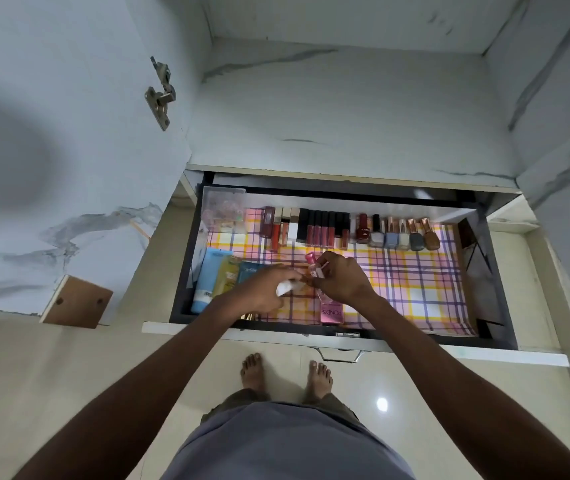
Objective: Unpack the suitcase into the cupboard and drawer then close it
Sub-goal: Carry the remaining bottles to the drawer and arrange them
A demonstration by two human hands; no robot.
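Observation:
The drawer (pixel 346 336) stands pulled out below the open cupboard, lined with pink and yellow checked paper (pixel 408 278). Both my hands hover over its front middle. My right hand (pixel 340 280) is closed on small pink cosmetic tubes (pixel 312 263). My left hand (pixel 264 289) grips a small white item (pixel 285 287). A pink Pond's box (pixel 331 311) lies just under my right hand. Along the drawer's back sit lipsticks (pixel 311 226) and nail polish bottles (pixel 398 233). Cream tubes (pixel 217 278) lie at the left. The suitcase is out of sight.
The cupboard shelf (pixel 339 109) above the drawer is bare, with both doors swung open and hinges (pixel 160 93) showing. A clear box (pixel 223 209) sits in the drawer's back left corner. A wooden block (pixel 75 301) juts out at the left. My bare feet (pixel 285 375) stand on pale tiles.

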